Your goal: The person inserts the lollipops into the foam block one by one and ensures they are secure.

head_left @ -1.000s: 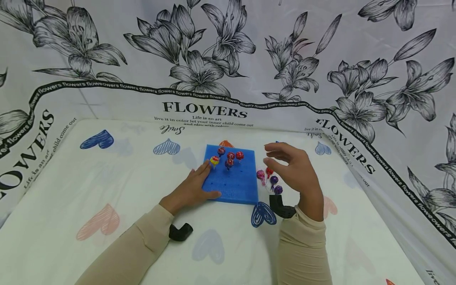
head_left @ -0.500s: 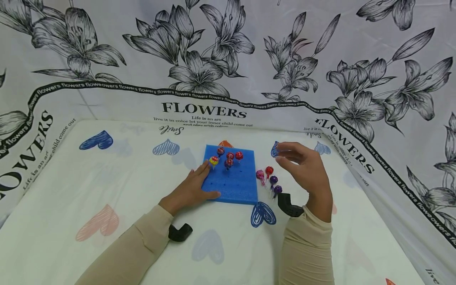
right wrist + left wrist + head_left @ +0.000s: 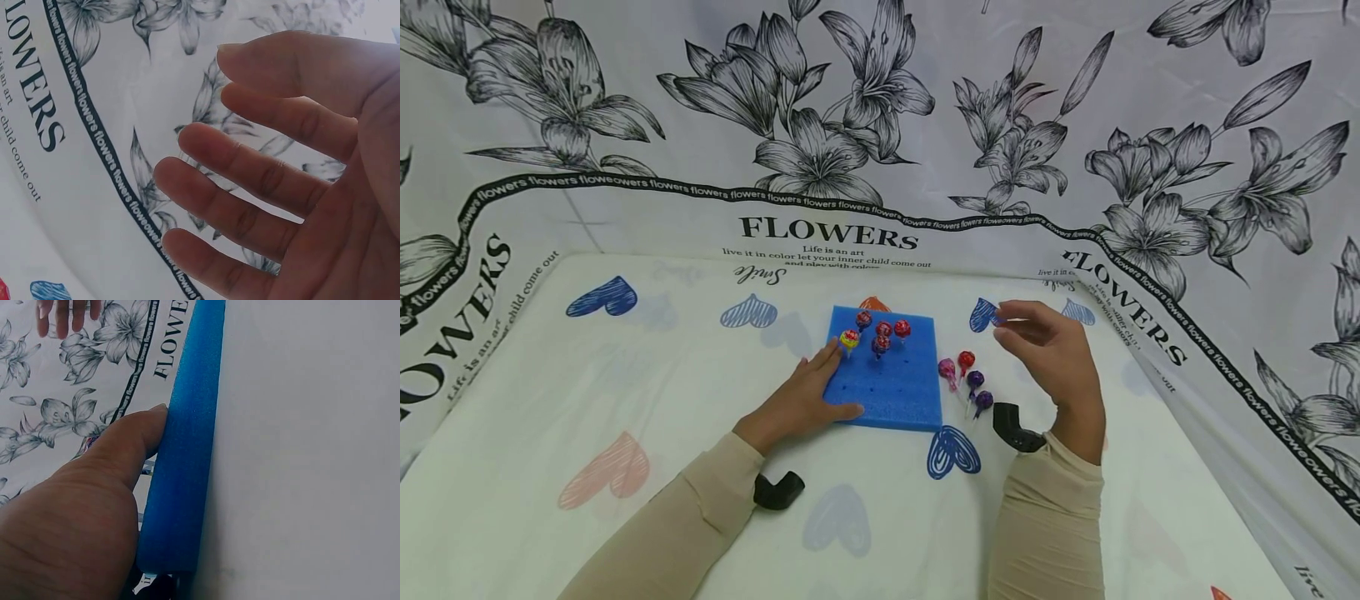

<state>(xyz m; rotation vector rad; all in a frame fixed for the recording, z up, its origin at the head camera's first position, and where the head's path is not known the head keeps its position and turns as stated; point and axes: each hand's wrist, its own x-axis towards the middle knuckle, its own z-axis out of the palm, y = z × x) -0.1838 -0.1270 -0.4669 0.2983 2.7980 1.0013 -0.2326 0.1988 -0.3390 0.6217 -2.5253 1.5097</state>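
A blue foam block [image 3: 887, 392] lies on the table, with several wrapped lollipops standing in its far half, a yellow-and-red lollipop [image 3: 849, 339] and red ones [image 3: 902, 328] among them. My left hand [image 3: 801, 396] rests along its left side, fingers extended and thumb on the near left part. In the left wrist view the thumb [image 3: 134, 434] touches the foam. My right hand [image 3: 1048, 346] is raised to the right of the block, holding nothing, fingers spread and slightly bent in the right wrist view. Below and left of it lie a pink lollipop [image 3: 947, 367], a red lollipop [image 3: 966, 359] and purple ones [image 3: 983, 401].
The table wears a white cloth [image 3: 700, 400] printed with hearts. A flower-print curtain [image 3: 850, 125] hangs behind it. Black wrist mounts stick out at the left cuff [image 3: 778, 490] and the right cuff [image 3: 1017, 429].
My right hand has moved to the right, away from the block and the loose lollipops. My left hand has stayed on the foam block.
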